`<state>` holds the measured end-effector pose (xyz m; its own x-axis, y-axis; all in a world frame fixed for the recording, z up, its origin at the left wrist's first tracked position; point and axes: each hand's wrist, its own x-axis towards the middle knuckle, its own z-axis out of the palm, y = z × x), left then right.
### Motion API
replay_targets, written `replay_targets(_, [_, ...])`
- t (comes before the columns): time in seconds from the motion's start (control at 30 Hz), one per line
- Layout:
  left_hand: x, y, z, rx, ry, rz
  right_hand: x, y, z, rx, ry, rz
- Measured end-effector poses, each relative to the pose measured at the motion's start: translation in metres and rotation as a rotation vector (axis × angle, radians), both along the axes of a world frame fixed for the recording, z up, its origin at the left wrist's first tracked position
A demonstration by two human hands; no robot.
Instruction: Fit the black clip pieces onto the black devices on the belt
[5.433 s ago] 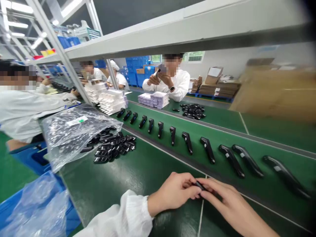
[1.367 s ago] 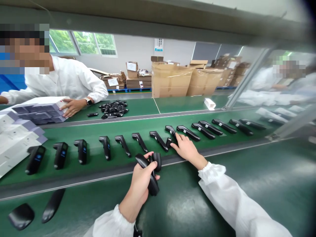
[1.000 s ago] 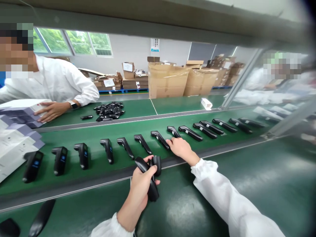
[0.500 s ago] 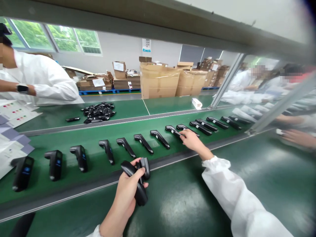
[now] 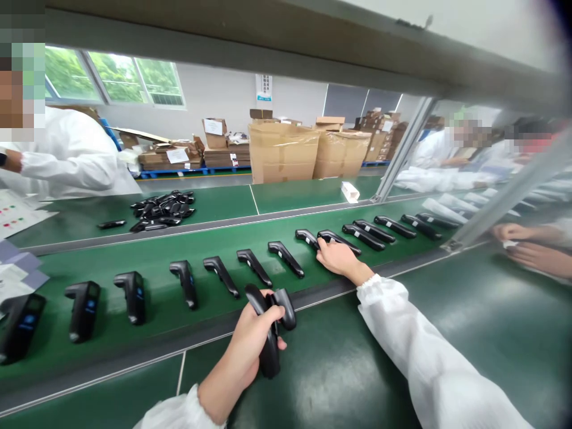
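Observation:
My left hand (image 5: 255, 330) is closed around black gun-shaped handheld devices (image 5: 269, 351), apparently two pieces crossing each other, above the near edge of the belt. The fingers hide part of their shapes. My right hand (image 5: 339, 257) reaches over the green belt (image 5: 156, 325), fingertips pinching the lower end of another black handheld device (image 5: 306, 238) that lies there. A similar device (image 5: 337, 240) lies just behind that hand. More of them form a row along the belt; those at the left, such as one black device (image 5: 84, 310), show blue marks on a dark face.
A pile of black parts (image 5: 165, 210) and a small white box (image 5: 350, 192) sit on the far table. A metal post (image 5: 402, 152) and overhead beam (image 5: 268, 56) frame the line. Co-workers in white sleeves (image 5: 80, 155) work across and at right. Large cartons (image 5: 283, 152) stand behind.
The devices on the belt appear shifted leftward, and the view has moved slightly. My right hand stays at the same device. My left hand, still gripping its devices, appears farther right.

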<state>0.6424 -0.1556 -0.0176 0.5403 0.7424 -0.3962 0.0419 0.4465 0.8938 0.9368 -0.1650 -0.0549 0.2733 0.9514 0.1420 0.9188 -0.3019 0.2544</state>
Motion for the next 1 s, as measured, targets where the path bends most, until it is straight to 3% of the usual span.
replay_targets(0.23, [0.034, -0.008, -0.010, 0.001, -0.073, -0.079, 0.025, 0.027, -0.008, -0.035, 0.005, 0.015])
replay_targets(0.37, [0.055, -0.016, -0.009, -0.031, -0.123, -0.034, 0.027, 0.030, -0.005, -0.010, 0.020, -0.081])
replay_targets(0.47, [0.076, -0.024, -0.006, -0.020, -0.161, 0.041, 0.021, 0.018, 0.009, 0.155, 0.056, -0.155])
replay_targets(0.5, [0.083, -0.026, -0.006, -0.002, -0.165, 0.065, 0.017, 0.009, 0.015, 0.253, 0.121, -0.139])
replay_targets(0.57, [0.094, -0.028, -0.004, 0.034, -0.168, 0.099, 0.006, -0.015, 0.027, 0.390, 0.422, 0.019])
replay_targets(0.67, [0.105, -0.030, -0.003, 0.067, -0.183, 0.129, -0.015, -0.048, 0.035, 0.278, 1.090, 0.375])
replay_targets(0.77, [0.108, -0.031, -0.004, 0.059, -0.181, 0.132, -0.023, -0.058, 0.033, 0.209, 1.451, 0.440])
replay_targets(0.87, [0.101, -0.033, -0.003, 0.040, -0.161, 0.140, -0.013, -0.050, 0.026, 0.316, 1.345, 0.344])
replay_targets(1.0, [0.082, -0.036, -0.001, -0.069, -0.194, 0.079, 0.004, -0.036, 0.002, 0.324, 0.773, 0.327])
